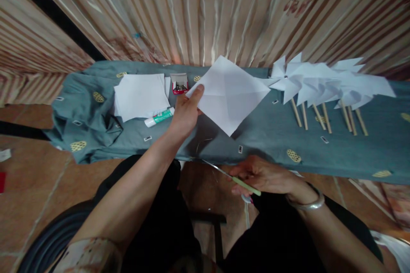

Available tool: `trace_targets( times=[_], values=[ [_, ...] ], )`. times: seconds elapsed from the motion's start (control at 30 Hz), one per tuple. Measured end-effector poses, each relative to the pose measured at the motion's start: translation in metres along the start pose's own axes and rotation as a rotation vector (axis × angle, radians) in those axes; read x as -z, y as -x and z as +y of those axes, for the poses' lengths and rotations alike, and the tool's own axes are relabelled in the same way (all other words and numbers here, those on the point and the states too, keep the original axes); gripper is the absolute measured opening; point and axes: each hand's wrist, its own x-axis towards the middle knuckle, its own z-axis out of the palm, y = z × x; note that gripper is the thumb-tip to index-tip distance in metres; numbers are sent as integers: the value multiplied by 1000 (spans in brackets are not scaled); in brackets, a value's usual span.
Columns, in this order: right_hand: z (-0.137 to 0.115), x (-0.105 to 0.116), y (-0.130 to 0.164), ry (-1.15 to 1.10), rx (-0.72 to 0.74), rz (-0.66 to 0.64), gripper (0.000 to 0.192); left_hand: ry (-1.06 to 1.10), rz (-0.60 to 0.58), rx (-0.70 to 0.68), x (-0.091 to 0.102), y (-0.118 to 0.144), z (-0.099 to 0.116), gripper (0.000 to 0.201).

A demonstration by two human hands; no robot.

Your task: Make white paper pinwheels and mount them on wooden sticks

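Holding: left hand pinches the creased white paper square by its 9 o'clock corner, thumb on top, lifting it above the tabletop.
Left grip: clenched on that corner; the sheet hangs as a diamond, one point toward 6 o'clock.
Right grip: right hand curled around pale green-handled scissors, low at 5 o'clock of the sheet, near the tabletop's front edge; the thin blades point toward 9 o'clock. Whether the blades are parted cannot be told.
Wrist: a silver bangle sits on the right wrist.
At 9 o'clock of the sheet: a small red box of metal pins, a stack of white paper beyond it, and a glue stick with a green label lying just under the stack's corner.
At 3 o'clock: a row of white paper pinwheels on wooden sticks, lying overlapped.
Surface: grey-blue cloth with small yellow oval motifs covers the tabletop, bunched at its 9 o'clock end.
Room: striped beige curtain behind; reddish tiled floor below.
Writing: the glue stick's label is too small to read.
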Motion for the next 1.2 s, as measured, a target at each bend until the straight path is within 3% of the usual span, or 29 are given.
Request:
trace_targets(
  times=[0.13,0.33,0.5,0.63,0.83,1.2],
  values=[
    [-1,-6,4,-99,54,-13,39,31,2,-2,1,-2,-2,17],
    [6,10,18,-249,229,283,43,233,-15,6,-3,-2,8,22],
    [3,16,24,-228,390,351,59,297,55,-20,-4,-5,20,21],
    [2,16,16,-161,404,449,63,323,54,-6,-5,-7,22,24],
    [1,16,0,-116,389,571,52,312,-26,30,-7,-5,17,30],
    [3,21,-15,-347,396,601,58,366,-67,76,-7,-2,16,31]
  ],
)
